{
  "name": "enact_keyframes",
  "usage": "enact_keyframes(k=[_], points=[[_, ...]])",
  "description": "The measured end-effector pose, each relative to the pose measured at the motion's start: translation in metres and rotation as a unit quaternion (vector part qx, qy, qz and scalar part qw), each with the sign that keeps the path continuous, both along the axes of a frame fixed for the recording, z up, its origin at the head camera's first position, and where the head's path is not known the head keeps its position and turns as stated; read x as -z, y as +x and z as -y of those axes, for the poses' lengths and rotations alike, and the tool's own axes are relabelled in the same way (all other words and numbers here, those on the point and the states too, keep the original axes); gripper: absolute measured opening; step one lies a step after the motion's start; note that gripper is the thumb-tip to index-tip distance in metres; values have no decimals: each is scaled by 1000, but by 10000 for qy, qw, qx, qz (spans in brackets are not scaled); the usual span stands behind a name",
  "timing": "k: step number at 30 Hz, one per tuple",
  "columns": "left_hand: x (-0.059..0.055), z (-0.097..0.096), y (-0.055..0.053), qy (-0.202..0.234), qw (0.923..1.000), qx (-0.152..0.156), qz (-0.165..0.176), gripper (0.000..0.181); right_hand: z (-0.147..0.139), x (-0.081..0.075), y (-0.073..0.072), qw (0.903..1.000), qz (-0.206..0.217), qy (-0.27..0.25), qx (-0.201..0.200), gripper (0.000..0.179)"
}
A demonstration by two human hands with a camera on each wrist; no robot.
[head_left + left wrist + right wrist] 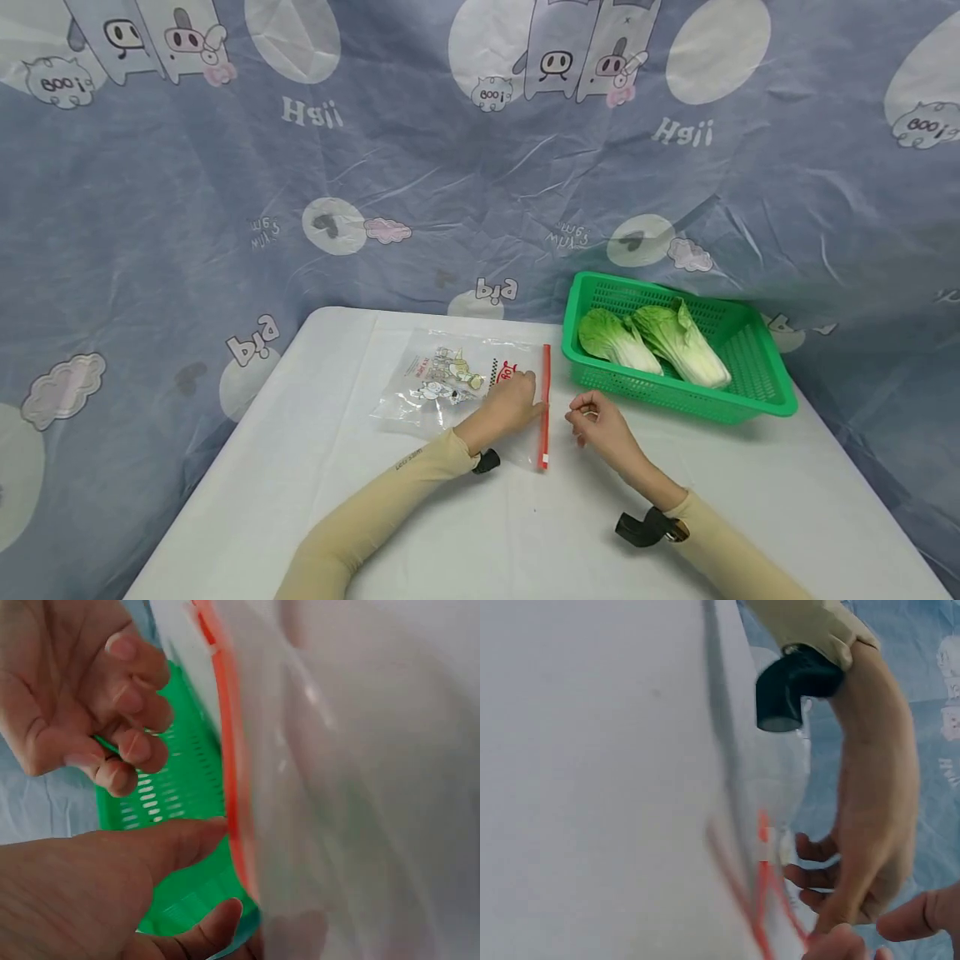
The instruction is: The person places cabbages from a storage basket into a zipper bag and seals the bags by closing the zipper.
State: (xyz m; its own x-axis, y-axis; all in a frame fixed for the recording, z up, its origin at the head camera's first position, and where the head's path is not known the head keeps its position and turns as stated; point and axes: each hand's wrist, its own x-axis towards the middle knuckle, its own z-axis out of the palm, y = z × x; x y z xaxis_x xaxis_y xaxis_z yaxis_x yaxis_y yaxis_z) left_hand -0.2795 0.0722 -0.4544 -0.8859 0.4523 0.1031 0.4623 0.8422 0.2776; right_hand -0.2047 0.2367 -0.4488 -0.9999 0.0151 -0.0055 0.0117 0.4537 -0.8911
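A clear zip bag (442, 408) with printed cartoon figures and a red zip edge (546, 375) lies on the white table. My left hand (510, 404) is over its right side and pinches the bag by the red edge; in the left wrist view the thumb (199, 836) touches the red strip, while the other fingers are partly hidden. Red strips (763, 900) spread apart in the right wrist view. Just right of the bag, my right hand (606, 429) hovers with loosely curled fingers, holding nothing. A white slider (545, 458) sits at the zip's near end.
At the back right of the table (465, 533) stands a green perforated basket (757, 358). Two leafy cabbages, one on the left (618, 342) and one on the right (690, 346), lie inside it. A blue-grey printed cloth (420, 208) hangs behind the table.
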Motion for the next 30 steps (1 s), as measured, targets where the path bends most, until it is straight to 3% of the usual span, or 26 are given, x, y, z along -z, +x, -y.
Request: enact_keyframes(k=[7,13,22,30], points=[[15,-10,-3,535,9956,0,775,35,5,35,2,9969,548,-374,422,10],[21,-1,-7,693,9925,90,1004,20,8,43,5,9974,520,-351,365,12],[13,13,-11,1461,9798,98,1360,13,8,36,-1,9974,660,-275,98,18],[-7,29,-6,1701,9740,-57,1493,9,22,35,-27,9913,1110,-631,-304,41]])
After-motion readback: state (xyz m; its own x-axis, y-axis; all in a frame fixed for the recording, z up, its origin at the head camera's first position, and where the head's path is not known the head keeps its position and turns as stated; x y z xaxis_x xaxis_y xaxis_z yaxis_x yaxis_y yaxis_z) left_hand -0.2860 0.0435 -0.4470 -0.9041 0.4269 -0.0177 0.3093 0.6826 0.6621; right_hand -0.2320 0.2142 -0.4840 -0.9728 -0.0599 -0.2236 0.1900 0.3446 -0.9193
